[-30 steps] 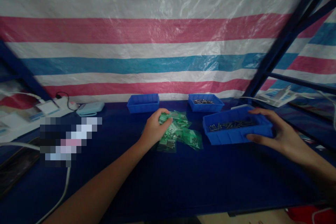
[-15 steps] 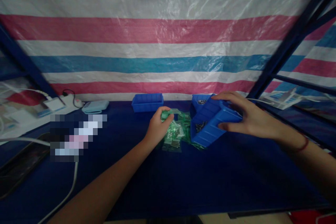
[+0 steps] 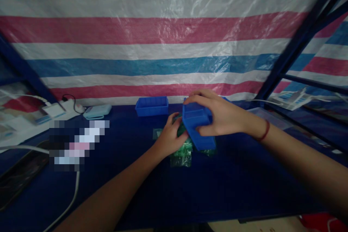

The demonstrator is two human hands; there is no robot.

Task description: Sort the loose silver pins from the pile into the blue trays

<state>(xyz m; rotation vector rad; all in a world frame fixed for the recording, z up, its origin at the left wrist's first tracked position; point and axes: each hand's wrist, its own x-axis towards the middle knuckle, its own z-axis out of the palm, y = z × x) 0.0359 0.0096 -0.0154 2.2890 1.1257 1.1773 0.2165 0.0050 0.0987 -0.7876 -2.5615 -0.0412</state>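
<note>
In the head view, my right hand grips a blue plastic bin by its end, thumb in front and fingers over the top. The bin is steeply tilted toward the left, and its contents are hidden from me. My left hand is curled around a green plastic bag right beside the bin's lower left side. Small clear packets lie at and below the bag. Part of the bag's edge also shows beneath the bin.
Another blue bin stands at the back of the dark blue table. A second bin is mostly hidden behind my right hand. At left are a light blue case, a phone, a white cable and a power strip.
My right hand has swung the bin left and tipped it over further, so the screws seen inside are now out of sight. My left hand has shifted slightly right and down with the bag.
</note>
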